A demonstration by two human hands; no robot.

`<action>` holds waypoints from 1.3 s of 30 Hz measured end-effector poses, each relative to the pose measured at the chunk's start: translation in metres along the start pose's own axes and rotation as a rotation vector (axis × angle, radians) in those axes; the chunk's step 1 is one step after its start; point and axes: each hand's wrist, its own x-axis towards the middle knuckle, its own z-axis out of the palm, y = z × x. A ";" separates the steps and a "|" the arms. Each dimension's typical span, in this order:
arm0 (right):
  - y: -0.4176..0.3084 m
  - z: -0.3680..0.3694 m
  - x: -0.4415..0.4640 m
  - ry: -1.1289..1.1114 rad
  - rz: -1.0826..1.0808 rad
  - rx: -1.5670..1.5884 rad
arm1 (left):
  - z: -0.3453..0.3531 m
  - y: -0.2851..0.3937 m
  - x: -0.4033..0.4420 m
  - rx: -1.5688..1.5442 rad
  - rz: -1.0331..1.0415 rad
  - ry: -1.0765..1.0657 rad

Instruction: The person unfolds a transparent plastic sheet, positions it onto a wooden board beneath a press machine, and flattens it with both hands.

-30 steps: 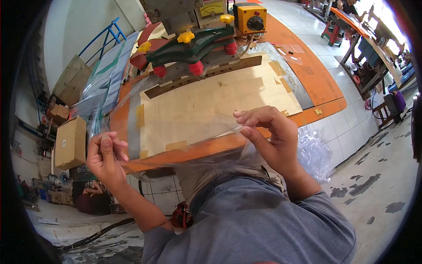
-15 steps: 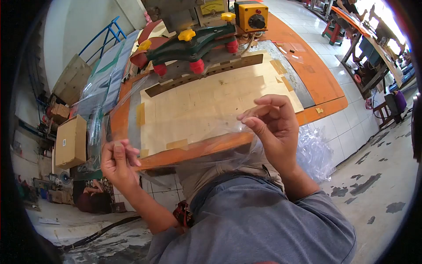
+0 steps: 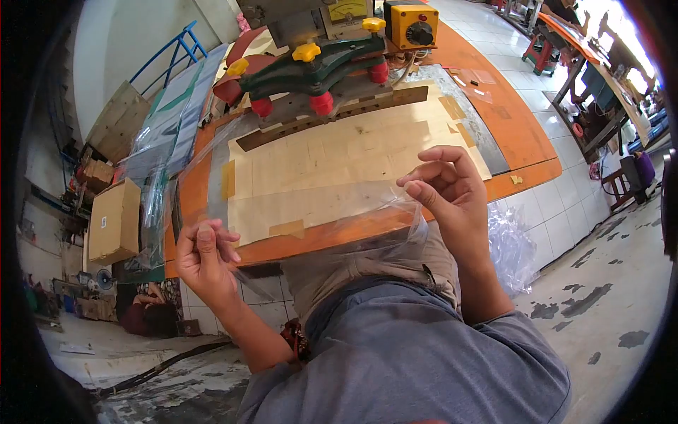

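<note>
A clear plastic sheet (image 3: 321,212) stretches between my hands above the near edge of the worktable, its loose lower part hanging in front of my lap. At the sheet's left end, my left hand (image 3: 208,258) pinches it between thumb and fingers. My right hand (image 3: 452,187) grips the right end with thumb and index finger, the other fingers curled. Beneath the sheet lies a pale, taped board (image 3: 332,155). Beyond it, a long metal bar (image 3: 339,116) hangs under a dark green press head (image 3: 318,74) with yellow and red knobs.
An orange tabletop (image 3: 519,134) surrounds the board. Crumpled clear plastic (image 3: 510,247) lies at the right of my legs. A cardboard box (image 3: 115,222) and stacked plastic sheets (image 3: 166,120) stand left. A yellow control box (image 3: 413,27) sits at the back. Other people are farther off.
Both hands have shifted slightly right, the left a little more, with the plastic sheet still between them. The view has also moved a little.
</note>
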 end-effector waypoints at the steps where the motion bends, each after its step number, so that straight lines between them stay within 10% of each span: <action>1: 0.001 -0.002 0.002 -0.026 0.017 -0.003 | 0.002 0.001 0.001 0.009 0.012 0.005; 12: -0.010 -0.022 0.012 -0.326 -0.051 -0.550 | 0.005 0.016 0.006 0.094 0.107 -0.090; 18: -0.005 -0.006 0.005 -0.193 -0.277 -0.428 | -0.004 0.009 0.007 0.027 0.099 -0.104; 39: -0.018 -0.004 0.009 -0.129 0.043 0.055 | -0.016 -0.009 -0.007 -0.064 -0.020 -0.044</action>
